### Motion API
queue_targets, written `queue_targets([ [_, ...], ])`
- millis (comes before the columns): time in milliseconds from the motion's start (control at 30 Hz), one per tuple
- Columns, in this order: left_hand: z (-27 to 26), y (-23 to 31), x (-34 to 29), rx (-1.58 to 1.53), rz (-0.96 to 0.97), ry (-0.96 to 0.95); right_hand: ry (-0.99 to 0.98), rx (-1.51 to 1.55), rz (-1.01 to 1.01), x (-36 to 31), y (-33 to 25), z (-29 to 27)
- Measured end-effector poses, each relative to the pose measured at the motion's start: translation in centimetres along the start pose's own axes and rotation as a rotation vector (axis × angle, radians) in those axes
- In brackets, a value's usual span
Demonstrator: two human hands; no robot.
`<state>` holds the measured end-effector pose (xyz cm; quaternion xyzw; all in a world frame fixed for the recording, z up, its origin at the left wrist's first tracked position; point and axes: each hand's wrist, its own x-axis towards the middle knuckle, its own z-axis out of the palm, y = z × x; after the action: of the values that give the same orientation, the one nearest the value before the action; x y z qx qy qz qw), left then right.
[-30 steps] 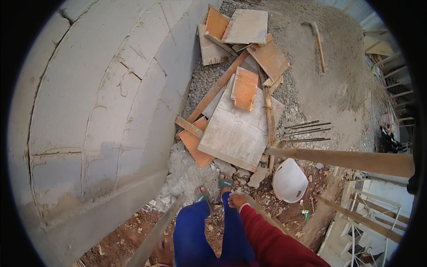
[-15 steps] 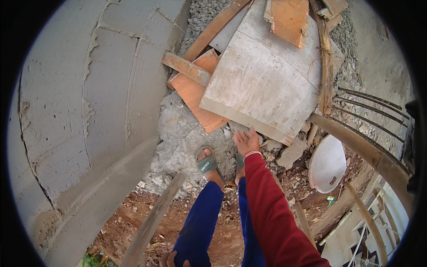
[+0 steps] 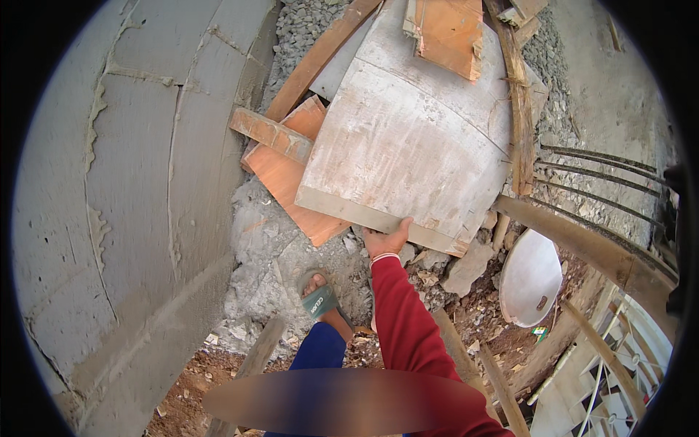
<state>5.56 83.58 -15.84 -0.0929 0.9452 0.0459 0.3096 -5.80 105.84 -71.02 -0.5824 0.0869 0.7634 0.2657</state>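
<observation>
A large whitish-grey panel (image 3: 415,138) with a thick front edge lies tilted on the rubble ahead of me. My right hand (image 3: 387,239), in a red sleeve, has its thumb on top of that edge and its fingers tucked under it, partly hidden. Under the panel's left side is an orange plywood sheet (image 3: 287,186), crossed by a short wooden batten (image 3: 271,134). Another broken orange plywood piece (image 3: 448,36) rests on the panel's far end. I cannot see my left hand; a blurred patch covers the bottom middle.
A grey block wall (image 3: 138,182) rises on the left. Long timber (image 3: 520,102) lies along the panel's right side. Dark rods (image 3: 597,171) and a curved-looking plank (image 3: 582,237) stick out at right, above a white oval lid (image 3: 531,279). My sandalled foot (image 3: 320,298) stands on rough concrete.
My right hand has moved forward from just short of the panel and taken hold of its front edge. The left hand, earlier at my knee, no longer shows. The view has shifted slightly.
</observation>
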Motion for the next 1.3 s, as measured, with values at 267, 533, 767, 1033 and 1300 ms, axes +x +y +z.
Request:
queue_targets([
  [267, -0.6, -1.1, 0.6, -0.049, 0.078, -0.054, 0.003, 0.037, -0.001, -13.5, -2.5, 2.9],
  [533, 0.1, -3.1, 0.3, -0.205, 0.049, -0.083, -0.446, 0.158, -0.099, -32.3, -8.1, 16.9],
  [767, 5.2, -7.0, 0.1, -0.244, 0.046, -0.012, -0.337, 0.5, 0.039, -37.4, -9.8, 28.8],
  [1033, 2.0, -6.1, -0.9, -0.331, 0.02, 0.005, -0.006, 0.681, 0.348, -49.2, -15.9, 32.1],
  [1300, 2.7, -9.6, -3.4, -0.811, 0.018, 0.162, 0.015, 0.396, 0.358, -46.0, -13.6, 26.3],
])
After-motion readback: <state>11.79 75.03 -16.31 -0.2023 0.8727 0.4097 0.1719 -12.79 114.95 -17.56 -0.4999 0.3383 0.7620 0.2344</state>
